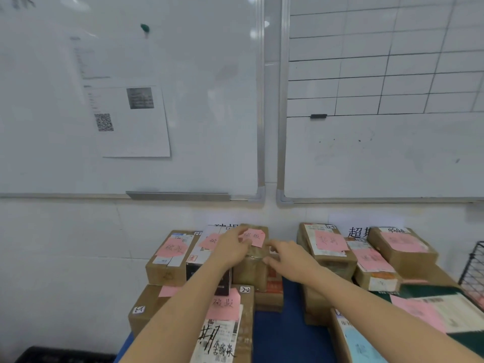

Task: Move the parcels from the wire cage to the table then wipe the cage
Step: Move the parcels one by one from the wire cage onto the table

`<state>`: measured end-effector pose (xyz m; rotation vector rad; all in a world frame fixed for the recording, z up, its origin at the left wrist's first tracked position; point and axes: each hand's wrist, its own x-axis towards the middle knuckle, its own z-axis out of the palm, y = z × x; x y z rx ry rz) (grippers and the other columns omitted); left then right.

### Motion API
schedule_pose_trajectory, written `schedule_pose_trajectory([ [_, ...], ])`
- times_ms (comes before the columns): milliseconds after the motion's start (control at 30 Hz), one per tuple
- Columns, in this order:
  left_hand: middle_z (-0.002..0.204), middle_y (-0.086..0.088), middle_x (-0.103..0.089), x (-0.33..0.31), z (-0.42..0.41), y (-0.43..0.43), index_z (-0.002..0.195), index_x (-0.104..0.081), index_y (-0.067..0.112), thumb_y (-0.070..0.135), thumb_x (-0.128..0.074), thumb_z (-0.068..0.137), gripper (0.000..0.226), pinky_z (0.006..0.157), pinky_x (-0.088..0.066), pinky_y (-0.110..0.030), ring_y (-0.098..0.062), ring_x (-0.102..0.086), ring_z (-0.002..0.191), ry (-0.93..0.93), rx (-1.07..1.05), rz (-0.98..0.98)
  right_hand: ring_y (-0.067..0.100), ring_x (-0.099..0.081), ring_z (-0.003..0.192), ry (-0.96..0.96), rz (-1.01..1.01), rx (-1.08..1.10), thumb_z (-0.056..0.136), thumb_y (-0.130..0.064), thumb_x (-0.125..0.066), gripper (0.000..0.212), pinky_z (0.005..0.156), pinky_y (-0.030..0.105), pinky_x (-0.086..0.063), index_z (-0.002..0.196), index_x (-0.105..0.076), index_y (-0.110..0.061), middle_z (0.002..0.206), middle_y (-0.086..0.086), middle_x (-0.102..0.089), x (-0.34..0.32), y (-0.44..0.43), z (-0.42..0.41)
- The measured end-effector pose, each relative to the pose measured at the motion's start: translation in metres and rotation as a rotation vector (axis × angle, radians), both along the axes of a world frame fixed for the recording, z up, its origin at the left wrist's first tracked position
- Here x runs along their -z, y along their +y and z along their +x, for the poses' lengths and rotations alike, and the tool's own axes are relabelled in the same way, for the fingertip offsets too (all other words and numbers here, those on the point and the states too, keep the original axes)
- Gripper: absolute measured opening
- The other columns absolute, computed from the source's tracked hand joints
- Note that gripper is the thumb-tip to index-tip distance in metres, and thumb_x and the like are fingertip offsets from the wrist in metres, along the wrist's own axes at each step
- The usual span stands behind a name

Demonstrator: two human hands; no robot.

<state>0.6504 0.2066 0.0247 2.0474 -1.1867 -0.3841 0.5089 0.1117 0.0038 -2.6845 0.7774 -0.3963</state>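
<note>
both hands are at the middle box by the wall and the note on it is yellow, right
Not quite. The note on that box is pink, not yellow, as the head view shows. The left hand and right hand are both at it.

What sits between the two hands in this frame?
A brown parcel with a pink note stands between the left hand and right hand; both seem to touch it, in the head view.
</note>
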Motion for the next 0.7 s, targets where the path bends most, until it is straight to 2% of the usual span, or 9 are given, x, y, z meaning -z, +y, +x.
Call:
schedule_pose_trajectory([
  [133, 0.147, -0.005, -0.043, -0.011, 0.002, 0.008, 0.145, -0.037, 0.015, 0.022, -0.05, 0.098, 0.05, 0.108, -0.032, -0.033, -0.021, -0.04, 0.134, -0.112, 0.027, 0.028, 0.021, -0.062, 0.105, 0.001, -0.008, 0.009, 0.095, -0.039, -0.054, 0.055, 0.089, 0.039, -0.051, 0.144, -0.037, -0.021, 0.115, 0.007, -0.066, -0.011, 0.01, -0.007],
  [233, 0.151, -0.006, -0.036, -0.015, 0.0, 0.011, 0.148, -0.031, 0.014, 0.026, -0.05, 0.097, 0.055, 0.112, -0.025, -0.033, -0.022, -0.032, 0.138, -0.198, 0.058, 0.078, 0.021, -0.061, 0.105, 0.009, -0.005, 0.001, 0.094, -0.038, -0.054, 0.054, 0.09, 0.04, -0.051, 0.143, -0.04, -0.02, 0.115, 0.007, -0.066, -0.018, 0.018, -0.013],
  [367, 0.154, -0.006, -0.03, -0.017, -0.009, 0.009, 0.149, -0.029, 0.014, 0.024, -0.05, 0.097, 0.057, 0.114, -0.022, -0.033, -0.021, -0.027, 0.141, -0.205, 0.103, 0.061, 0.021, -0.055, 0.118, 0.008, -0.014, -0.002, 0.095, -0.036, -0.055, 0.05, 0.097, 0.036, -0.046, 0.142, -0.041, -0.023, 0.129, 0.005, -0.059, -0.027, 0.03, -0.028],
  [500, 0.154, -0.006, -0.03, -0.017, -0.027, -0.002, 0.147, -0.03, 0.012, 0.021, -0.05, 0.096, 0.056, 0.113, -0.022, -0.031, -0.02, -0.027, 0.141, -0.199, 0.126, -0.013, 0.019, -0.053, 0.12, 0.01, -0.022, 0.043, 0.095, -0.038, -0.054, 0.052, 0.098, 0.033, -0.043, 0.143, -0.04, -0.022, 0.134, 0.005, -0.056, -0.03, 0.032, -0.051],
  [700, 0.152, -0.009, -0.032, -0.015, -0.072, -0.023, 0.146, -0.031, 0.009, 0.02, -0.053, 0.095, 0.057, 0.112, -0.02, -0.026, -0.022, -0.03, 0.14, -0.228, 0.234, -0.04, 0.02, -0.051, 0.124, 0.022, -0.06, 0.161, 0.094, -0.035, -0.055, 0.052, 0.1, 0.035, -0.043, 0.142, -0.041, -0.019, 0.136, 0.005, -0.055, -0.032, 0.021, -0.102],
])
